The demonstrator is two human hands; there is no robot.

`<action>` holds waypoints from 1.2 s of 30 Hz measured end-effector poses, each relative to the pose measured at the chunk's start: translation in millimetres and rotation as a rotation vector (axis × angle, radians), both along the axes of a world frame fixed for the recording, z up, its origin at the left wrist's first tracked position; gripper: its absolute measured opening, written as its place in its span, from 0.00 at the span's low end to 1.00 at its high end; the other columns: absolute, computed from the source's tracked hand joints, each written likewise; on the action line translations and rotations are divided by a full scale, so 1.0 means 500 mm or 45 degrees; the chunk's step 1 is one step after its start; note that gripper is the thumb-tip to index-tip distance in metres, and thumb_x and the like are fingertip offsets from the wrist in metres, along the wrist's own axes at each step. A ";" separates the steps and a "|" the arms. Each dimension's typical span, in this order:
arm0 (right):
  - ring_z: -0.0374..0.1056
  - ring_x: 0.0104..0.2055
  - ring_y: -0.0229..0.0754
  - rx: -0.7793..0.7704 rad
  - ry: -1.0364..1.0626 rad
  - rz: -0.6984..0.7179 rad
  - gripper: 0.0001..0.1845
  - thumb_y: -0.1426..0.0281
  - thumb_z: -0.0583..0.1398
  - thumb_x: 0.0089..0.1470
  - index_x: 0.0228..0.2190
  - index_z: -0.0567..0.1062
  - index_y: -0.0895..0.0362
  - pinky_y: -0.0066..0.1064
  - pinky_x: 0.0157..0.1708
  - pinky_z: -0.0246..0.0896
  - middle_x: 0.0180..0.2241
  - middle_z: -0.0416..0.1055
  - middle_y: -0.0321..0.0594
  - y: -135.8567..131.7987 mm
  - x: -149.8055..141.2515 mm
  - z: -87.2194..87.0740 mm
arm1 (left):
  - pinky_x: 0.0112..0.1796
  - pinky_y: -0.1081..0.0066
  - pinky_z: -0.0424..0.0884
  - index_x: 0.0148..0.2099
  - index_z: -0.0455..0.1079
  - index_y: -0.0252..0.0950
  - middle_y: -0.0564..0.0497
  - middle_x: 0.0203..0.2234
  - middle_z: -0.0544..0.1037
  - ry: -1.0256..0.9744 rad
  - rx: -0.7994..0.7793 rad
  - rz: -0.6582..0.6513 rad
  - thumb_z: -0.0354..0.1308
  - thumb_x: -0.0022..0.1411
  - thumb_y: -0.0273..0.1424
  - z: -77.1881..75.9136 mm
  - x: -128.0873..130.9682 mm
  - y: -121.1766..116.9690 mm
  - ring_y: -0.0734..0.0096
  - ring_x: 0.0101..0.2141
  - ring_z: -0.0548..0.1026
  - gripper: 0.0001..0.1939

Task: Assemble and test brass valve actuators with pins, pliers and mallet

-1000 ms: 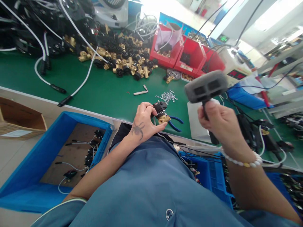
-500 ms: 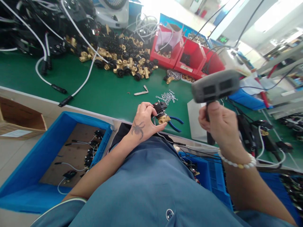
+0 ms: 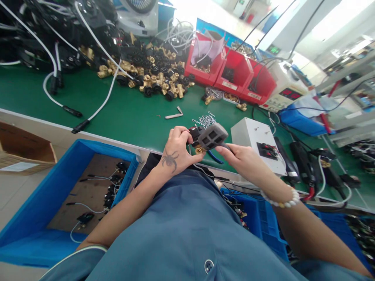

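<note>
My left hand [image 3: 178,150] is closed on a brass valve [image 3: 199,150] with a black top, holding it at the bench's front edge. Gripped by its dark handle in my right hand [image 3: 246,162] is a grey mallet [image 3: 213,136] with rectangular recesses in its head. The mallet head is right over the valve and covers part of it; whether they touch I cannot tell. Blue-handled pliers [image 3: 215,157] lie beside the valve, partly hidden. Just beyond the mallet is a small heap of metal clips [image 3: 205,120].
Brass and black fittings [image 3: 158,78] are piled at the back, near red bins [image 3: 233,74]. A grey box with switches [image 3: 249,132] stands at right, beside dark-handled tools [image 3: 301,160]. Below left, a blue crate [image 3: 67,156] holds cabled parts. White cables [image 3: 108,97] trail across the left side.
My right hand has swung the mallet left and down, from above the grey box to the valve. The box's switches now show. My left hand stays on the valve.
</note>
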State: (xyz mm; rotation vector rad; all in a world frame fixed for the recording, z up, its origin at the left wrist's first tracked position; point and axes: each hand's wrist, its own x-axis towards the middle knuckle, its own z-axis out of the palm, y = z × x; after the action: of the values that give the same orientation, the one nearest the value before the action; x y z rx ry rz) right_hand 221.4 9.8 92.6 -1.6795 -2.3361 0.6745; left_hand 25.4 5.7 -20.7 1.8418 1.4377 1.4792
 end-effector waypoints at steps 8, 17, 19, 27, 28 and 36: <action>0.47 0.16 0.32 0.136 0.373 -0.174 0.38 0.33 0.50 0.57 0.21 0.64 0.55 0.28 0.17 0.41 0.14 0.52 0.31 -0.002 0.010 0.005 | 0.48 0.57 0.74 0.33 0.63 0.38 0.46 0.42 0.70 -0.044 -0.053 -0.029 0.74 0.45 0.31 0.003 -0.004 0.003 0.57 0.47 0.71 0.21; 0.47 0.16 0.33 0.155 0.469 -0.223 0.37 0.33 0.51 0.58 0.23 0.64 0.54 0.28 0.18 0.40 0.15 0.53 0.31 0.003 0.008 0.004 | 0.48 0.58 0.73 0.33 0.63 0.39 0.46 0.42 0.70 -0.002 -0.057 -0.009 0.75 0.45 0.33 0.005 -0.009 0.006 0.58 0.46 0.70 0.22; 0.46 0.16 0.33 0.182 0.495 -0.235 0.37 0.33 0.50 0.57 0.22 0.63 0.54 0.29 0.18 0.40 0.15 0.52 0.31 0.002 0.002 0.005 | 0.48 0.58 0.73 0.33 0.63 0.39 0.46 0.41 0.71 0.012 -0.052 0.001 0.74 0.44 0.32 0.006 -0.009 0.006 0.58 0.45 0.70 0.21; 0.51 0.18 0.34 0.166 0.182 -0.129 0.38 0.32 0.51 0.56 0.20 0.63 0.54 0.30 0.20 0.43 0.15 0.56 0.34 0.004 0.006 0.013 | 0.48 0.57 0.72 0.32 0.62 0.39 0.45 0.42 0.71 0.068 -0.013 0.003 0.74 0.45 0.32 0.007 -0.008 0.009 0.57 0.45 0.71 0.22; 0.50 0.18 0.34 0.232 0.345 -0.218 0.36 0.34 0.51 0.58 0.22 0.64 0.54 0.30 0.19 0.42 0.15 0.55 0.33 0.003 0.009 0.014 | 0.48 0.57 0.72 0.33 0.62 0.39 0.46 0.42 0.71 0.056 -0.019 0.001 0.74 0.44 0.32 0.006 -0.008 0.009 0.57 0.45 0.71 0.22; 0.52 0.20 0.36 0.014 -0.133 0.007 0.39 0.32 0.50 0.55 0.19 0.62 0.54 0.31 0.22 0.44 0.16 0.58 0.36 0.010 -0.008 -0.001 | 0.47 0.57 0.72 0.32 0.61 0.39 0.44 0.42 0.71 0.106 -0.022 0.006 0.73 0.45 0.33 0.009 -0.013 0.011 0.56 0.45 0.70 0.21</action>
State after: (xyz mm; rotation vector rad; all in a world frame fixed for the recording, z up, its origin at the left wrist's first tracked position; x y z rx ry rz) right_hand 217.5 14.8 92.3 -1.7438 -2.4107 0.5878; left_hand 18.6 11.4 -16.4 1.9114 1.4892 1.4028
